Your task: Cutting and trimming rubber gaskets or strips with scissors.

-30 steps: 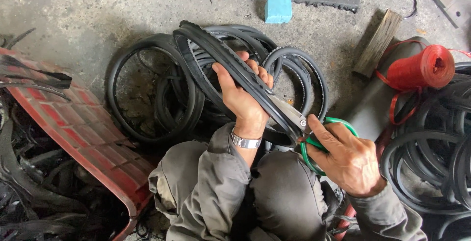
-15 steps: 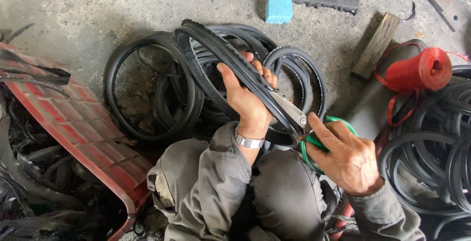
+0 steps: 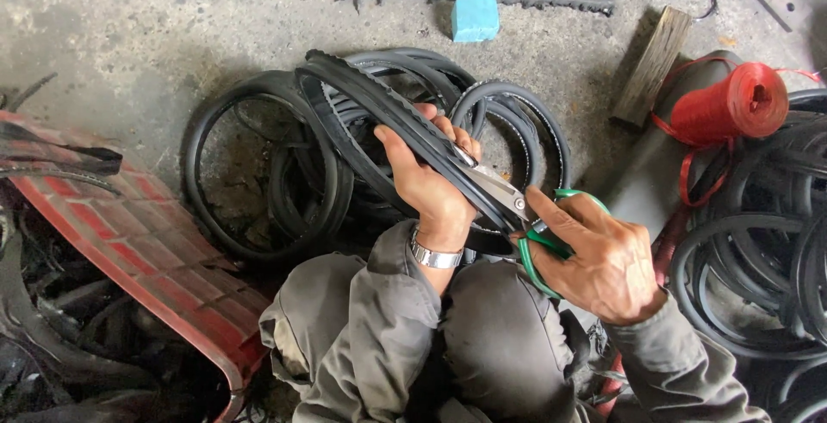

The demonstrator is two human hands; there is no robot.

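Since a moment ago our left hand [image 3: 428,183] has barely shifted, its fingers clamped around the black rubber strip [image 3: 392,117]. Beside the strip, our right hand [image 3: 599,255] grips green-handled scissors [image 3: 517,212], blades lying against it. Beyond the strip lie coiled rubber rings [image 3: 258,164]; right of it, a red twine spool [image 3: 730,106].
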